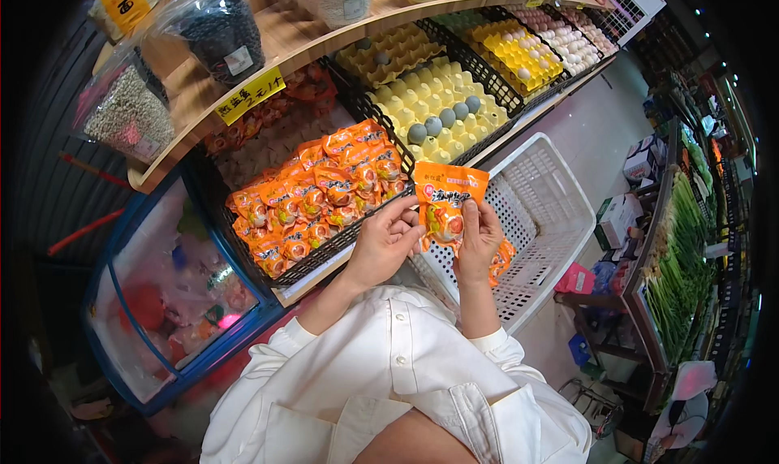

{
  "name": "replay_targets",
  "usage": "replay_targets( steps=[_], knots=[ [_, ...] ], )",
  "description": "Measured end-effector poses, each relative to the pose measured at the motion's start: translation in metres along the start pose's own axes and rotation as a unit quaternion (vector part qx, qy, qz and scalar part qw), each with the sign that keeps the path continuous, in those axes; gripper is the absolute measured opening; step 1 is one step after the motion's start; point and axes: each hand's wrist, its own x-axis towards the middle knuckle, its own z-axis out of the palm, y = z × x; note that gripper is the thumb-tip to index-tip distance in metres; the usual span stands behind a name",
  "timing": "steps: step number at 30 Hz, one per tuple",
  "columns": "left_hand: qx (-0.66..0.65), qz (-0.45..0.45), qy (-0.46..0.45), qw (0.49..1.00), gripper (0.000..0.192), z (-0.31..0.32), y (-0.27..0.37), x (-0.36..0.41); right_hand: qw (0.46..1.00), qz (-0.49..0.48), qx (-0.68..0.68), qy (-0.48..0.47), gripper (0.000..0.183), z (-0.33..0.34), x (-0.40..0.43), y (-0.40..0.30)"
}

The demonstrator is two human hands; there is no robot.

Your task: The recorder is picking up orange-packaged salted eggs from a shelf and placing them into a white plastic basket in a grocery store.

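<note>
An orange plastic packet with a picture of an egg (447, 211) is upright between my hands. My right hand (479, 239) grips its right side, thumb on the front. My left hand (389, 239) is at its left edge, fingers curled; whether they pinch the packet is hard to tell. More orange packets (328, 190) lie in rows in a black plastic crate (341, 239) to the left. Beneath my right hand stands a white perforated plastic basket (551, 184), with some orange packets (503, 262) in it, partly hidden by my hand.
Yellow egg trays (420, 98) with a few bluish eggs stand beyond the crate. A wooden shelf (304, 50) with bags of beans overhangs the crates. At left is a blue-framed chest freezer (213, 336); at right, a stand of green vegetables (681, 263) and boxes (618, 220).
</note>
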Motion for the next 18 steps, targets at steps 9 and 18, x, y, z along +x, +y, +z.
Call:
replay_targets(
  steps=[9, 18],
  knots=[
    [-0.042, 0.033, 0.061, 0.997, 0.060, 0.028, -0.006, 0.003, 0.982, -0.098, -0.155, -0.043, 0.014, 0.007, -0.005, -0.002],
    [-0.287, -0.168, -0.035, 0.942, 0.045, 0.014, 0.003, 0.006, 0.992, 0.007, -0.064, -0.107, 0.019, 0.012, -0.003, -0.035]
  ],
)
